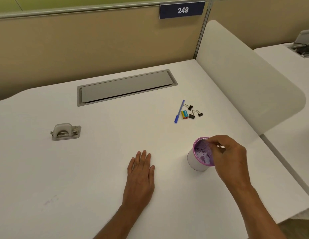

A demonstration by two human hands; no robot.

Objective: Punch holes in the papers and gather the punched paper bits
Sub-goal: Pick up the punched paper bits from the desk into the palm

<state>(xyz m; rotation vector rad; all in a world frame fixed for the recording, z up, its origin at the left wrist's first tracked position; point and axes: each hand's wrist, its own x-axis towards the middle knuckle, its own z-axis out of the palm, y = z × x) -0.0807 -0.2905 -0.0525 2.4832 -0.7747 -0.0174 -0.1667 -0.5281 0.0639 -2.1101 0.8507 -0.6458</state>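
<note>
Our left hand (140,171) lay flat on the white desk (81,178), fingers straight and close together, holding nothing. Our right hand (226,152) hung over the far side of the purple mesh cup (196,161), fingertips bunched in a pinch just above its rim; whether any bits were between them we could not tell. The cup stood near the right edge of the desk, with pale paper bits (203,156) lying on its bottom. We judged this to be the gathering step, and to do it well we thought the pinch should open low, inside the rim, since the bits are light and would drift if let go from higher, and the cup should be kept from tipping. The cup stood upright, long axis vertical, mouth up towards us. The grey hole punch (65,131) sat well apart to the left, its long side running across the desk. No papers were in view. A blue pen (179,111) and three binder clips (191,112) lay beyond the cup.
</note>
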